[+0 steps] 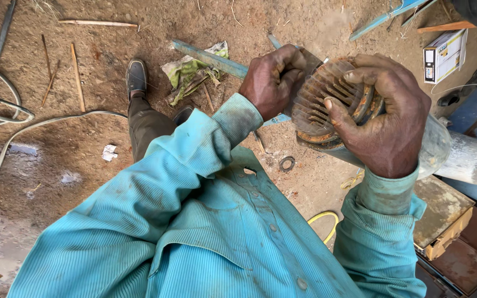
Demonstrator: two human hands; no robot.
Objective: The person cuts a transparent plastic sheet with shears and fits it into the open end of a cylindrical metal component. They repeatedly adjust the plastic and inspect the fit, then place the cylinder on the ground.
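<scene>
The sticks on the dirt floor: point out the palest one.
It is the long pale stick lying almost level at the top of the view, above the shoe. The thin sticks left of the shoe are darker and stand nearly upright in the picture.

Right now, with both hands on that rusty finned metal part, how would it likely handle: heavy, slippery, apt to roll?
The rusty finned part looks like solid metal, so probably heavy for its size. Its ribbed, corroded surface should grip well rather than slip under the left hand and right hand. Its round outline suggests it could roll if set on edge on the dirt ground.
</scene>
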